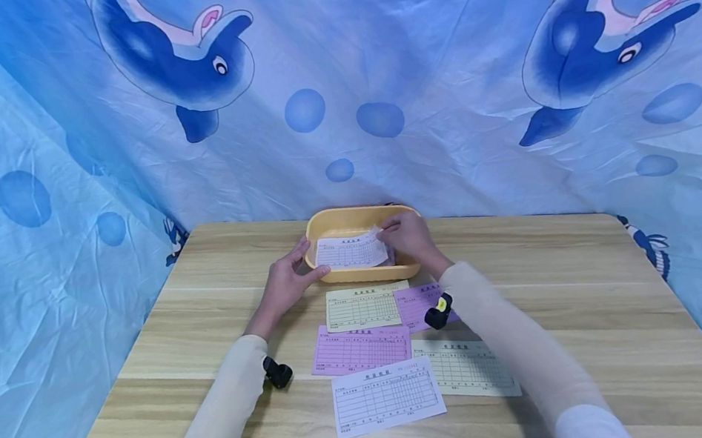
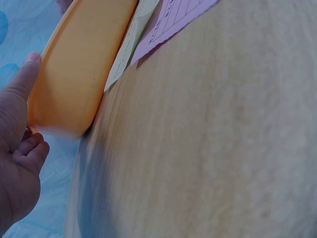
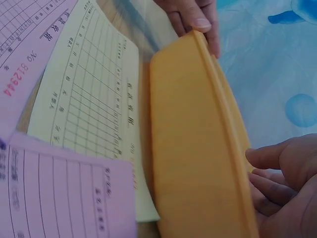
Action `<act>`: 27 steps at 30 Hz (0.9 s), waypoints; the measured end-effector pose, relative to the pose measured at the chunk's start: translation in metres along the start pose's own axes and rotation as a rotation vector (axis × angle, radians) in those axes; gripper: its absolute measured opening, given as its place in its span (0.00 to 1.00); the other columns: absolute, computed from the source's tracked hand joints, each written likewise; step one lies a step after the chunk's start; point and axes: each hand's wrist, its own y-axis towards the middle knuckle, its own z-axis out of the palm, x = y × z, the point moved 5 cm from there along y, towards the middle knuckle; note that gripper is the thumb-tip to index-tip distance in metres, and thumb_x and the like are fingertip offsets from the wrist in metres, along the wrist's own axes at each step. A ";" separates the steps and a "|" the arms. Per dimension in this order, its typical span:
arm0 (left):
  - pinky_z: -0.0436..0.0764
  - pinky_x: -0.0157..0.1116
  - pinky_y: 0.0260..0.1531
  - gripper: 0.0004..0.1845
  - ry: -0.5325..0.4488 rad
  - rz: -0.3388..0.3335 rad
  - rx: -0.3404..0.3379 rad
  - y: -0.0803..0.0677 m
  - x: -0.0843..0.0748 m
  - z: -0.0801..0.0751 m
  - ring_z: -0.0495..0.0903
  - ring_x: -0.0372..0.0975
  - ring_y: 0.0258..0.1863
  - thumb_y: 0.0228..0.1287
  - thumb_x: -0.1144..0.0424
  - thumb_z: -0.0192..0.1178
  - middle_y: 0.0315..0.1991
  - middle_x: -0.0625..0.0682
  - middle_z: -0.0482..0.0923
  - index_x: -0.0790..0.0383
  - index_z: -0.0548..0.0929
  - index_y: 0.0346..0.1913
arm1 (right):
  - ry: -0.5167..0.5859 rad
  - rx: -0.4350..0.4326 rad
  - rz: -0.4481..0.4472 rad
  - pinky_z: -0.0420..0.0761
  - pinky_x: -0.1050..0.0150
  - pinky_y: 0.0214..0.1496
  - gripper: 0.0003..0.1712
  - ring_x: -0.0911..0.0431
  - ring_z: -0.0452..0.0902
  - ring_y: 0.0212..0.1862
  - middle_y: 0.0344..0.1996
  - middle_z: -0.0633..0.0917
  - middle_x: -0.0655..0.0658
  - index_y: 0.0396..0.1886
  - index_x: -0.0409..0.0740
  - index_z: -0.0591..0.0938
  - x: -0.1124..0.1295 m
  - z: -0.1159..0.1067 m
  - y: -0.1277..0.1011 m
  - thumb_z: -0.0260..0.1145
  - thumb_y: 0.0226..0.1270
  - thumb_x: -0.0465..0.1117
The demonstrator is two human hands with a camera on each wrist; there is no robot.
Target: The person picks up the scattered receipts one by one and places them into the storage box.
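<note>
A yellow plastic basket point(image 1: 368, 274) stands near the table's far edge with white receipt slips point(image 1: 349, 251) inside. My left hand point(image 1: 286, 277) holds its left end, the thumb along the near rim and the fingers round the side. In the left wrist view, that thumb point(image 2: 27, 74) lies against the yellow wall. My right hand point(image 1: 410, 237) reaches in over the right end, fingertips pinching the edge of a slip. From the right wrist, the basket wall hides the slip, while the right thumb and fingers point(image 3: 272, 163) show bent together behind the rim.
In front of the basket lie a pale yellow receipt point(image 1: 364, 308), a purple one point(image 1: 359, 349), another purple one point(image 1: 414, 307) partly under the right forearm, a pale green one point(image 1: 470, 371) and a white one point(image 1: 386, 397), some overlapping. A blue dolphin-print curtain point(image 1: 450, 160) hangs behind the wooden table point(image 1: 605, 303).
</note>
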 end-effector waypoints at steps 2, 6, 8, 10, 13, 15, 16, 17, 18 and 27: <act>0.67 0.39 0.74 0.48 0.001 0.003 -0.001 0.000 0.000 0.001 0.60 0.44 0.78 0.58 0.47 0.75 0.79 0.55 0.57 0.68 0.66 0.75 | -0.009 0.014 -0.002 0.90 0.57 0.47 0.14 0.47 0.88 0.45 0.42 0.91 0.38 0.47 0.36 0.88 -0.001 -0.007 -0.002 0.74 0.64 0.40; 0.67 0.40 0.75 0.49 -0.003 0.003 0.001 0.001 0.002 0.002 0.60 0.45 0.78 0.58 0.45 0.75 0.79 0.55 0.57 0.67 0.65 0.75 | 0.041 0.052 0.010 0.89 0.53 0.51 0.17 0.43 0.87 0.49 0.44 0.90 0.38 0.50 0.36 0.87 -0.001 -0.026 -0.010 0.72 0.68 0.43; 0.67 0.40 0.75 0.50 -0.009 -0.002 0.006 0.001 0.003 0.002 0.59 0.45 0.78 0.58 0.44 0.74 0.80 0.54 0.56 0.67 0.65 0.75 | 0.085 0.066 0.007 0.88 0.49 0.53 0.19 0.40 0.86 0.50 0.44 0.90 0.38 0.52 0.37 0.86 -0.002 -0.036 -0.017 0.71 0.69 0.45; 0.67 0.41 0.75 0.50 -0.014 -0.006 0.010 0.001 0.003 0.002 0.59 0.45 0.78 0.57 0.43 0.74 0.80 0.54 0.56 0.66 0.65 0.76 | 0.134 0.073 -0.013 0.88 0.45 0.54 0.20 0.39 0.85 0.51 0.45 0.89 0.37 0.54 0.36 0.85 -0.001 -0.046 -0.024 0.71 0.70 0.45; 0.66 0.42 0.75 0.51 -0.018 -0.007 0.010 0.001 0.004 0.002 0.59 0.47 0.78 0.57 0.42 0.74 0.80 0.55 0.56 0.67 0.64 0.76 | 0.179 0.059 -0.058 0.88 0.48 0.55 0.22 0.40 0.86 0.52 0.47 0.89 0.37 0.56 0.34 0.84 -0.003 -0.061 -0.035 0.72 0.70 0.45; 0.66 0.43 0.75 0.52 -0.019 -0.006 0.009 0.001 0.005 0.002 0.59 0.47 0.78 0.57 0.42 0.74 0.80 0.55 0.56 0.66 0.64 0.76 | 0.187 0.037 -0.091 0.89 0.53 0.53 0.24 0.43 0.86 0.52 0.48 0.89 0.37 0.57 0.33 0.84 -0.008 -0.071 -0.041 0.72 0.70 0.46; 0.66 0.43 0.76 0.52 -0.019 -0.006 0.009 0.001 0.005 0.002 0.59 0.47 0.78 0.57 0.42 0.74 0.80 0.55 0.55 0.66 0.64 0.76 | 0.187 0.023 -0.100 0.89 0.57 0.52 0.24 0.45 0.86 0.52 0.48 0.89 0.38 0.57 0.34 0.84 -0.010 -0.076 -0.044 0.72 0.69 0.47; 0.65 0.43 0.76 0.52 -0.019 -0.006 0.009 0.001 0.005 0.001 0.59 0.47 0.78 0.57 0.42 0.74 0.80 0.55 0.55 0.66 0.64 0.76 | 0.186 0.013 -0.109 0.89 0.60 0.51 0.25 0.46 0.86 0.52 0.49 0.89 0.38 0.57 0.34 0.84 -0.012 -0.081 -0.047 0.73 0.69 0.48; 0.65 0.43 0.76 0.52 -0.020 -0.007 0.011 0.001 0.006 0.001 0.59 0.47 0.78 0.57 0.42 0.74 0.80 0.55 0.55 0.66 0.64 0.76 | 0.179 0.005 -0.114 0.88 0.63 0.50 0.25 0.48 0.86 0.52 0.49 0.89 0.38 0.57 0.35 0.84 -0.014 -0.085 -0.051 0.73 0.69 0.49; 0.66 0.42 0.75 0.52 -0.026 -0.001 0.011 0.001 0.004 0.001 0.59 0.47 0.78 0.57 0.43 0.74 0.80 0.54 0.55 0.67 0.64 0.76 | 0.130 -0.029 -0.136 0.85 0.75 0.49 0.23 0.59 0.86 0.47 0.51 0.88 0.36 0.57 0.35 0.84 -0.042 -0.115 -0.084 0.73 0.69 0.44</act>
